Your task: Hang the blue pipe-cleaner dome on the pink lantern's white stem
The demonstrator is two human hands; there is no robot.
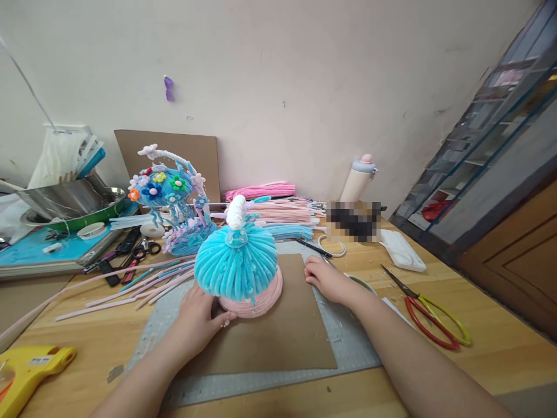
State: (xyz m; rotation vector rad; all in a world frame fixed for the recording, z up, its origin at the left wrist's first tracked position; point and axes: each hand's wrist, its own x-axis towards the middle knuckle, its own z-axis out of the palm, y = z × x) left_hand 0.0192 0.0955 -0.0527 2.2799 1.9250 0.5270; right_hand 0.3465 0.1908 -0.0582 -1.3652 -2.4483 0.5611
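A blue pleated dome of fuzzy stems [237,264] with a white fluffy top stands over a round pink coiled base [261,305]. Both are on a brown cardboard sheet [278,348], which lies on a grey cutting mat [354,342]. My left hand [202,316] is at the left edge of the pink base, thumb apart from the fingers and touching the rim; its other fingers are partly hidden behind the dome. At the cardboard's right edge rests my right hand [324,278], fingers curled in; what they hold, if anything, is hidden.
A flowered blue ornament [174,203] stands at the back left, near black scissors [145,248] and loose stems [161,284]. Red-and-yellow-handled scissors [429,313] and a white device [402,251] lie right. A yellow glue gun [35,371] is front left; a bottle [357,180] stands behind.
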